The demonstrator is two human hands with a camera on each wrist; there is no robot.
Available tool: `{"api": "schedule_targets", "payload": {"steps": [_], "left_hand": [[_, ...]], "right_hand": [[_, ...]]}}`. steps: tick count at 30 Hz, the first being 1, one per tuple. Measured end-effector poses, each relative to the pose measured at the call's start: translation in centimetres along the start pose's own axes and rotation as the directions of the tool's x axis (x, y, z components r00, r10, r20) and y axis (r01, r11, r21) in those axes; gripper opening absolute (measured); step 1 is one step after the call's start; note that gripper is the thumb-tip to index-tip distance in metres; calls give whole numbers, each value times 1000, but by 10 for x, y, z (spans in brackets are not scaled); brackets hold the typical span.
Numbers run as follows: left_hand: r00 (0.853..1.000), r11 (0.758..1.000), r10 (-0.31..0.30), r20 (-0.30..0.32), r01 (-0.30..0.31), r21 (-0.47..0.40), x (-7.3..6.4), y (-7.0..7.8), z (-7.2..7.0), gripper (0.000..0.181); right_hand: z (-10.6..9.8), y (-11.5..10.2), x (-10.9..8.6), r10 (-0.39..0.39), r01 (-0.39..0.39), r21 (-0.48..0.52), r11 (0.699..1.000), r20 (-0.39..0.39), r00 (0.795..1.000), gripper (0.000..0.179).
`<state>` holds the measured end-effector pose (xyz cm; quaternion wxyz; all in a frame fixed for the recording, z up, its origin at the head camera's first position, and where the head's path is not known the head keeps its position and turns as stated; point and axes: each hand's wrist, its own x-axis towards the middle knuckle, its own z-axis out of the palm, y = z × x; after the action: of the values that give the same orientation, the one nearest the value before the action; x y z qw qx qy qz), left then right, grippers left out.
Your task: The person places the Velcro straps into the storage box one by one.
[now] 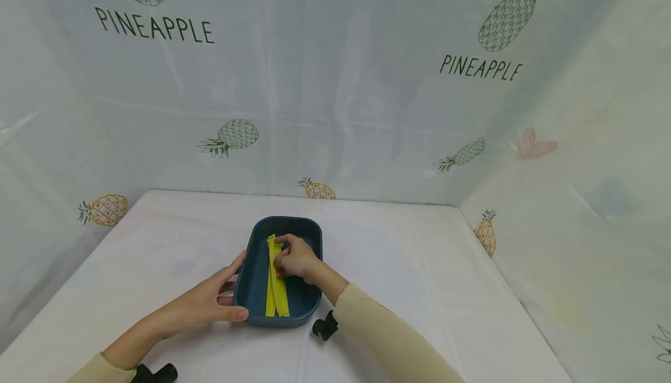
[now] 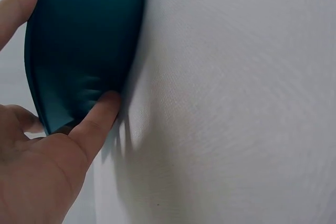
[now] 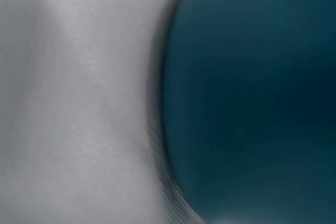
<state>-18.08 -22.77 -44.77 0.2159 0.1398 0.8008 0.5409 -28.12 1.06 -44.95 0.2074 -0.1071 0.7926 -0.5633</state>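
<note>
A dark blue-green rectangular box [image 1: 255, 281] with rounded corners stands open-topped on the white-covered table. Inside lie slim yellow stick packets [image 1: 270, 298], side by side and partly overlapping, running lengthwise. My right hand [image 1: 297, 259] reaches in over the right rim, its bent fingers and thumb pinching a yellow packet near its upper half. My left hand [image 1: 215, 297] rests against the box's left side, fingers spread, thumb at the near corner. In the left wrist view, the left hand's digits touch the box's outer wall [image 2: 84, 40]. The right wrist view shows only the box wall [image 3: 247, 103] and cloth.
White cloth covers the table [image 1: 409, 290] on both sides of the box. Behind it hangs a pale curtain [image 1: 335, 92] printed with pineapples. Dark wrist-mounted devices [image 1: 325, 326] sit under both forearms, the right one close to the box's near right corner.
</note>
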Motion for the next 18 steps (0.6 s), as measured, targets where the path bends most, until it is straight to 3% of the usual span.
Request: {"api": "schedule_targets", "payload": {"steps": [18], "left_hand": [[1000,1000,12,3,-12,-11,-2,-1,-1,113]], "right_hand": [[5,-1,-2,-34,23,-192,981,-56,998,46]]}}
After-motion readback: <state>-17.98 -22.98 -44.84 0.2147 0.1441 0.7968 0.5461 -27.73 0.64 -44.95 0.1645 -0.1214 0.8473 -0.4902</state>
